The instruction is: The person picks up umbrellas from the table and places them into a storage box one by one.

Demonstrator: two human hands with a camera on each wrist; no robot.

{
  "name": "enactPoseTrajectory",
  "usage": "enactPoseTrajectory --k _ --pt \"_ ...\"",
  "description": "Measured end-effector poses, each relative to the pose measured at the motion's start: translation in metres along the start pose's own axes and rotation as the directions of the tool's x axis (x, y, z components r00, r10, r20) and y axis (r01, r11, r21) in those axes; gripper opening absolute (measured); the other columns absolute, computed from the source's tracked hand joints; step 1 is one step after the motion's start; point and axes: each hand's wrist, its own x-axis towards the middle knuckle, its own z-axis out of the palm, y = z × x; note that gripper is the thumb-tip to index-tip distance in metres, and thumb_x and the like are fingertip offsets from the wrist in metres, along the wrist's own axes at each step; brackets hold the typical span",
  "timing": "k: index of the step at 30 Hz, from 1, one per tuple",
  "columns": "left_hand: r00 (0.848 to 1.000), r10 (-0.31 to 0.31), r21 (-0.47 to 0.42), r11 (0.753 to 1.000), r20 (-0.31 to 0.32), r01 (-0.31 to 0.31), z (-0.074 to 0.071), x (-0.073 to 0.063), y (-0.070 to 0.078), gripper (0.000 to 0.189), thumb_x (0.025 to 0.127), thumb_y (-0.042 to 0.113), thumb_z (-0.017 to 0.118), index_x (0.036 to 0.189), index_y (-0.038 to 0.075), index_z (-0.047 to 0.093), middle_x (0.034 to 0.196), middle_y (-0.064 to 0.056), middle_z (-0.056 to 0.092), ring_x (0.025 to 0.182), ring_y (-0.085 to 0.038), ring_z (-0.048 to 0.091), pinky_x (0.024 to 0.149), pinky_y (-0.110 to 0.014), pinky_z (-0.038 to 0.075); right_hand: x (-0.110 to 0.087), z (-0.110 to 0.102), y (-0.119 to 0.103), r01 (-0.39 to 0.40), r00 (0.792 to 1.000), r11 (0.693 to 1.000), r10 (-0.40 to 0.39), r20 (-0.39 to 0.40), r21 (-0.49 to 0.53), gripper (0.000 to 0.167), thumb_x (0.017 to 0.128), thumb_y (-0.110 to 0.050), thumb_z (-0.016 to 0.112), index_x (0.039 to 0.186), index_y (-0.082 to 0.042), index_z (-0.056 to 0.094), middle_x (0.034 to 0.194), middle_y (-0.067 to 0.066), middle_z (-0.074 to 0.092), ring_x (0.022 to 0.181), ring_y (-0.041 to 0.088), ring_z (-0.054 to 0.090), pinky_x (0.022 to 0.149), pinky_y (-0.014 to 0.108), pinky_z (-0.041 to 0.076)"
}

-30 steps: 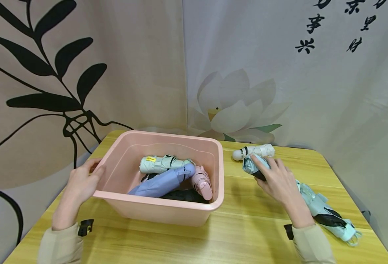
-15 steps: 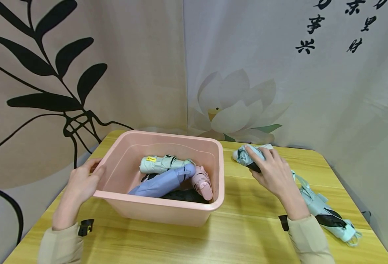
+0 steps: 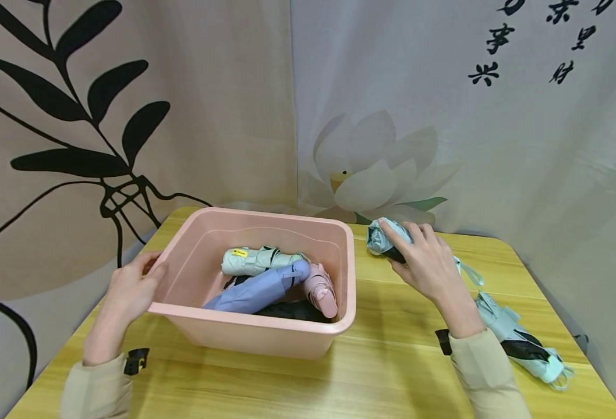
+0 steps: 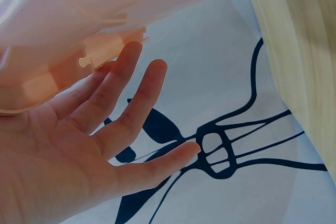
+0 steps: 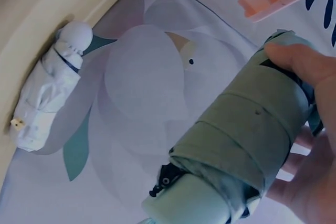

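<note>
My left hand (image 3: 132, 288) grips the left rim of a pink plastic bin (image 3: 224, 323); in the left wrist view several fingers (image 4: 149, 87) extend under the rim. My right hand (image 3: 427, 262) holds a folded light-blue umbrella (image 3: 377, 240) above the table, right of the bin. That umbrella looks greenish in the right wrist view, thumb on one side and fingers on the other. Inside the bin lie a blue umbrella (image 3: 258, 290), a pale green umbrella (image 3: 258, 261) with a yellow label, a pink umbrella (image 3: 321, 289) and something black (image 3: 297, 311).
A folded white umbrella (image 5: 50, 93) lies on the wooden table (image 3: 381, 361); the right hand and held umbrella hide it in the head view. Another light-blue umbrella (image 3: 507, 329) lies near the table's right edge. A printed curtain (image 3: 234, 116) hangs behind the table.
My right hand has moved left and slightly away with the light-blue umbrella, toward the bin, covering the white umbrella from the head view. My left hand and the bin have stayed still.
</note>
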Motion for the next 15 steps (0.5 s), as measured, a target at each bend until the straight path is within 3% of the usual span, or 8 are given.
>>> enactPoseTrajectory --k 15 --pt "1.0 0.0 -0.003 1.0 -0.002 0.0 0.0 -0.001 0.0 0.056 0.101 0.037 0.034 0.137 -0.004 0.042 0.129 -0.032 0.052 0.117 -0.049 0.047 0.091 -0.06 0.041 0.036 -0.008 -0.013 0.033 0.999 0.999 -0.033 0.002 0.012 0.073 0.075 -0.033 0.08 0.139 -0.024 0.047 0.117 0.02 0.06 0.098 0.041 0.057 0.063 0.05 0.052"
